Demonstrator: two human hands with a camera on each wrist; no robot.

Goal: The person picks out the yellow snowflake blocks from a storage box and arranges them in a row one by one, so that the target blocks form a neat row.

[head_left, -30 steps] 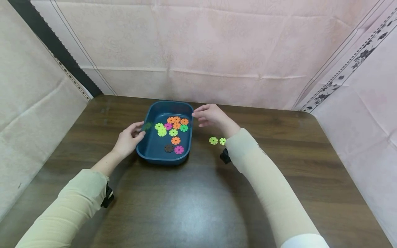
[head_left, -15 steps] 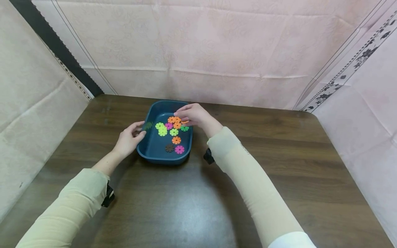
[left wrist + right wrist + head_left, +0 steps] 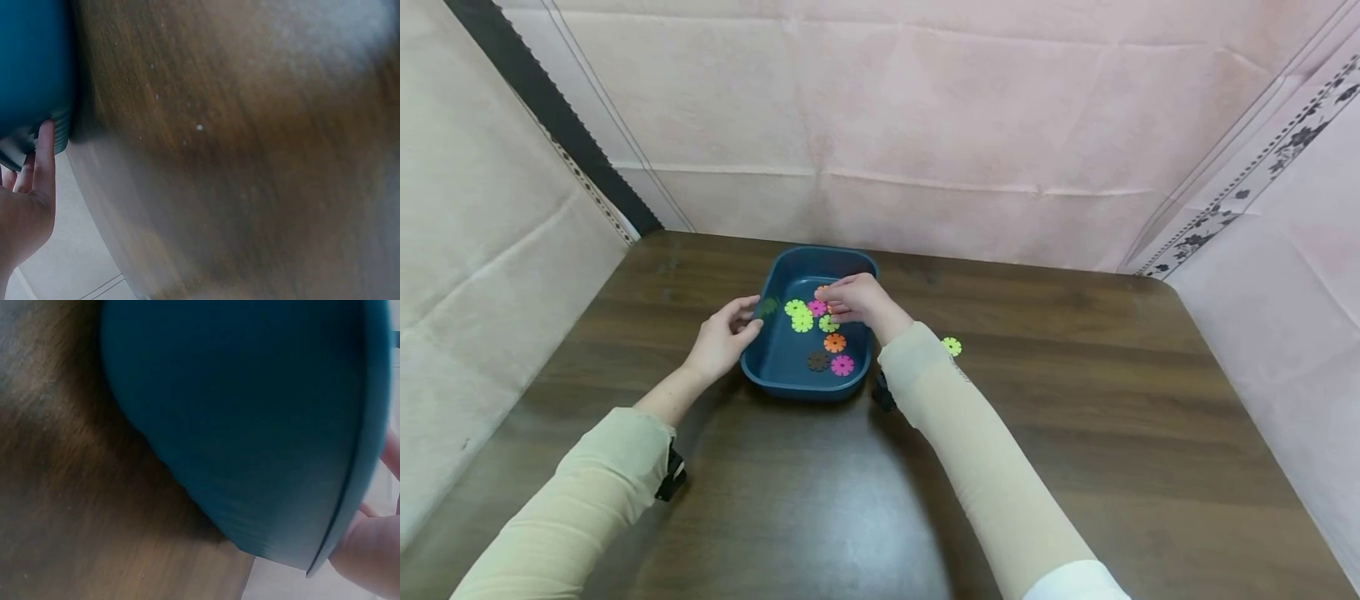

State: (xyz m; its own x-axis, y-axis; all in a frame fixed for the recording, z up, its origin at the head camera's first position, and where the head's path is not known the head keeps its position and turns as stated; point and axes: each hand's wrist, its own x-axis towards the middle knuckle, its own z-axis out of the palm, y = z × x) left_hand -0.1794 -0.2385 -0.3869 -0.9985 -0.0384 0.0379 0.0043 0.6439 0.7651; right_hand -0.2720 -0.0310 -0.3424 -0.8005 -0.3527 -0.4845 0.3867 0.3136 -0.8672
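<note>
A dark blue plastic tray (image 3: 808,386) stands on the table with several small notched, flower-like discs inside: yellow-green (image 3: 802,321), orange (image 3: 834,342), pink (image 3: 842,365), brown and dark green. My left hand (image 3: 717,340) touches the tray's left side with thumb and fingers spread; the left wrist view shows one straight finger (image 3: 45,150) against the outer wall. My right hand (image 3: 863,303) reaches over the right rim, its fingers bent low above the discs at the tray's far right part. Whether a disc lies between those fingertips is hidden.
A loose yellow-green disc (image 3: 952,346) lies on the table just right of the right sleeve. The wooden table (image 3: 1075,400) is closed in by pale cloth hangings (image 3: 925,125) at the back and sides. Black wrist cameras sit under both sleeves.
My right hand has moved left from beside the right rim to over the discs, then slightly lower and nearer. My left hand stays at the tray's left side. The view has shifted slightly.
</note>
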